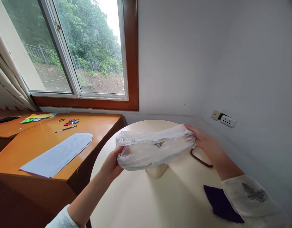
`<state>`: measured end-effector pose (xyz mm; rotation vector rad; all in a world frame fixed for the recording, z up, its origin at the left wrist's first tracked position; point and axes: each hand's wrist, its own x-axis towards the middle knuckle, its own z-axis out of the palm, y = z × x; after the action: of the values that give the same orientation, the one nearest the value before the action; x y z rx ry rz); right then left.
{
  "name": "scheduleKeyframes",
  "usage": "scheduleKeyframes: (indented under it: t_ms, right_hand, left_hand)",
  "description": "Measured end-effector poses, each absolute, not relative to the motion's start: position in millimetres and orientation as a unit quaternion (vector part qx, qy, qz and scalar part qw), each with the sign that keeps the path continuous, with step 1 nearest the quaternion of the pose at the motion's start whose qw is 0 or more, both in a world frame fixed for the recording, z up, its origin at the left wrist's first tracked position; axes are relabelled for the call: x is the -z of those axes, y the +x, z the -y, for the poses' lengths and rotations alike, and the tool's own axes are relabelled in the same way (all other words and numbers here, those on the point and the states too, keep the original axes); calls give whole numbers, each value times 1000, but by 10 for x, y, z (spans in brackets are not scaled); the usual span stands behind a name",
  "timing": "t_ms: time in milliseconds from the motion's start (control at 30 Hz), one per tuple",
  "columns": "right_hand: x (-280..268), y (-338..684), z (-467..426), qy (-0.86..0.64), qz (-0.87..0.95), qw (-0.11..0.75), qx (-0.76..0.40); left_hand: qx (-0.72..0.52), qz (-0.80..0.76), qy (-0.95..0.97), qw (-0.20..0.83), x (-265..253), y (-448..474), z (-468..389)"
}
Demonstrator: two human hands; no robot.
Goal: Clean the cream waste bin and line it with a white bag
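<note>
A white, translucent plastic bag (146,155) is stretched sideways above the round table, held at both ends. My left hand (114,163) grips its left end, the thumb on top and the fingers partly hidden below. At the other end my right hand (198,136) is closed on the bag's upper right corner. A small dark gap shows near the bag's middle. Partly hidden beneath the bag, a cream-coloured object (157,171) stands on the table; its kind I cannot make out. A brown loop (201,160) lies below my right wrist.
The round cream table (127,202) carries a dark purple cloth (220,202) at the right. On the wooden desk (100,122) to the left lie papers (60,153), a pen (65,129), and small red and blue items (71,122). A wall socket (228,120) is at the right.
</note>
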<state>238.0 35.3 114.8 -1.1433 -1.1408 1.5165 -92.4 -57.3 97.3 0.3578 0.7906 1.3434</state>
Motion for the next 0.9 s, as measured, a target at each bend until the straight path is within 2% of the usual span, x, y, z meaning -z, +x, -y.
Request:
scheduleKeyframes:
  t_ms: [100,300,600,900]
  right_hand:
    - [-1218,2457,-329,-429,524,425,-601]
    - [-1169,2572,-399,-434,620,286,-588]
    - [-877,2256,-868,-522,564,365,-525]
    - [-480,1808,-1296,-612,532,324,-488]
  left_hand:
    - [-576,-378,177,703,-971,-956,594]
    - [-512,-443,224,701,-919,-1007,639]
    - [-535,-360,196,739,-904,-939,349]
    - [-583,-360,106,720,-470,-1000,-6]
